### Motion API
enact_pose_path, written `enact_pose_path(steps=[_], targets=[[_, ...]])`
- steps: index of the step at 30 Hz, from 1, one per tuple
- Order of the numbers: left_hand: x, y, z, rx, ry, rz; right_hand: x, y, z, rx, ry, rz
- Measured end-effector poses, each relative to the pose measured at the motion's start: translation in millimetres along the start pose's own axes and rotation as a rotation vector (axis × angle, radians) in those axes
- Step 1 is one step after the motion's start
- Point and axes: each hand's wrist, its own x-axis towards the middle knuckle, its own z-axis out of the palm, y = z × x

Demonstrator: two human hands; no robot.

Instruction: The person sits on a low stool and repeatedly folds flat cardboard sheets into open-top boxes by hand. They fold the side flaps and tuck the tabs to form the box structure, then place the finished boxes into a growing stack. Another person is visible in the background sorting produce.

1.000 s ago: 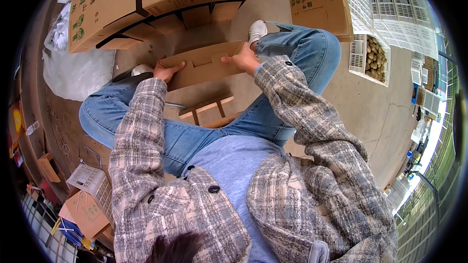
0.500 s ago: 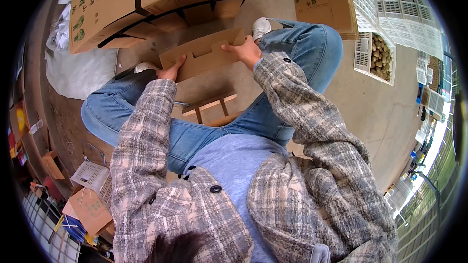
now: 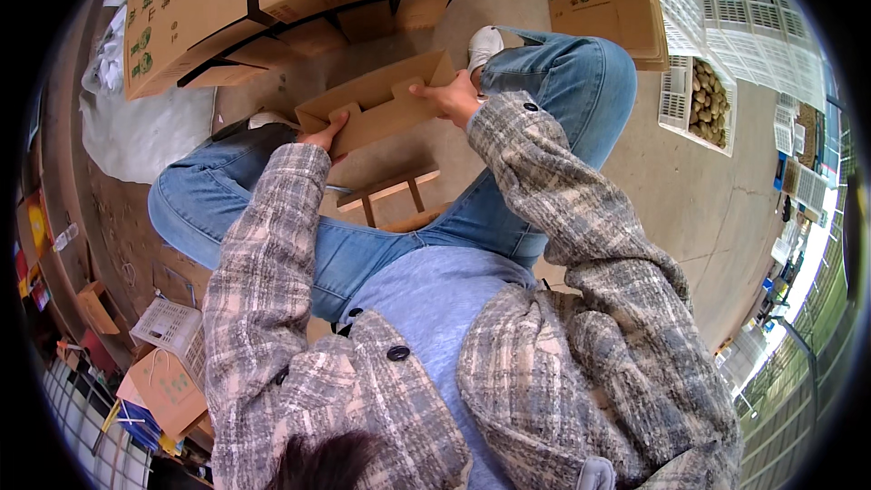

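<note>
Between my knees I hold a brown cardboard box (image 3: 386, 124), tilted so that part of its inside shows behind the near panel. The near panel has a notched edge with cut-out tabs. My left hand (image 3: 324, 134) is closed on the box's left end, thumb over the near panel's edge. At the right end my right hand (image 3: 451, 98) grips the same box, its thumb lying along the top of the near panel. The fingers beneath are mostly hidden. Nearer to me, below the box, is a small wooden frame (image 3: 390, 189) with slats.
Large printed cartons (image 3: 200, 14) stand ahead on the left. Flat folded cartons (image 3: 608, 4) lie ahead on the right, beside stacked white plastic crates (image 3: 753, 18). A white crate (image 3: 676, 100) holds brown, roundish produce. White sheeting (image 3: 150, 136) lies left of my knee.
The box has tipped a little, and more of its inside now shows behind the near panel. Both hands keep their hold, with the left thumb shifted slightly.
</note>
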Motion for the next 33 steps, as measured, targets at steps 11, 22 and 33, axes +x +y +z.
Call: enact_pose_path(steps=[11,22,33], targets=[[-16,-9,7,0.030,0.079,0.003,-7,4,13,-0.149,0.191,-0.116],[-2,1,-10,0.027,-0.124,0.141,-5,1,-2,-0.168,0.131,-0.078],[-15,14,19,0.097,0.354,0.161,11,4,5,-0.164,0.207,-0.062]])
